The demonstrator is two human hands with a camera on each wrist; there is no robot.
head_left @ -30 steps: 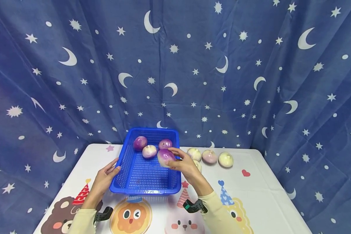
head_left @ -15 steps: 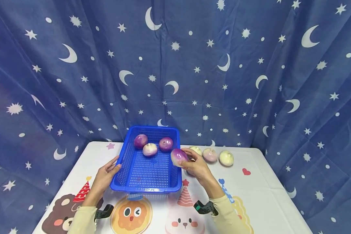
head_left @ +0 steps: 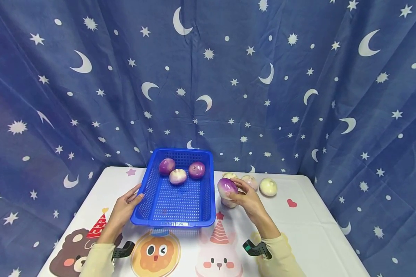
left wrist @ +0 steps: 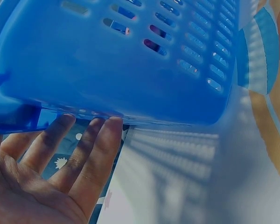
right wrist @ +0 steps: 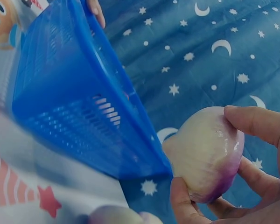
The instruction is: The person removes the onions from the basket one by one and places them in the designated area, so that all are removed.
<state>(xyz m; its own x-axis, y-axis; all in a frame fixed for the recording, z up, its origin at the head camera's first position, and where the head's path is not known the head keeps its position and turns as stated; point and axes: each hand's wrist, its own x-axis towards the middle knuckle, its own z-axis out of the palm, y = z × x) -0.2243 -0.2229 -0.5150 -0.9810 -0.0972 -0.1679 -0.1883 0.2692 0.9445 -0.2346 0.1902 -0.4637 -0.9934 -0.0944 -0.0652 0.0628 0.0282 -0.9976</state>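
My left hand [head_left: 124,207] holds the left rim of a blue slotted plastic basket [head_left: 173,224], thumb at the rim. In the left wrist view its fingers [left wrist: 95,154] touch the basket's outer wall [left wrist: 107,70]. Just right of the basket, my right hand [head_left: 251,202] grips a purple-and-white onion [head_left: 227,187] in the air. The right wrist view shows thumb and fingers around that onion [right wrist: 205,154]. Inside the basket's far half sit two purple onions, one at the left [head_left: 167,166] and one at the right [head_left: 196,170], with a whiter onion [head_left: 178,177] between them.
On the white patterned tablecloth [head_left: 319,231], a pale onion [head_left: 229,203] lies partly hidden below the held one. Behind the right hand are a whitish onion [head_left: 230,175] and a pinkish onion [head_left: 250,181]; a cream onion [head_left: 268,187] lies farther right. A starry blue curtain [head_left: 222,77] hangs behind.
My right hand has carried the purple-and-white onion rightward, from over the basket to beyond its right rim above the table onions. My left hand stays at the basket's left rim.
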